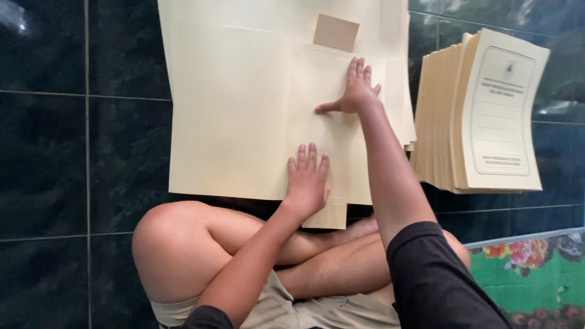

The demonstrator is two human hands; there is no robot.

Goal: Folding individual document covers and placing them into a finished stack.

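Cream folder sheet (244,116), flat on dark tiles (73,152). Left hand (308,176) nearer, right hand (355,91) farther; 2 palms spread flat, pinching nothing.

Cream folders (244,109), dark green tiles (61,152), floral mat (530,274)

Soft, even daylight is falling across the scene, medium bright, no harsh spots. The dark glossy floor tiles (49,152) are catching pale reflections at the top left corner and near the right edge. The cream sheets (231,116) are reading bright but not blowing out; faint shadows are sitting under the hands (308,176). Slight softness is showing overall, focus holding mid-frame. The booklet stack (481,116) is bowing a little toward the right edge.
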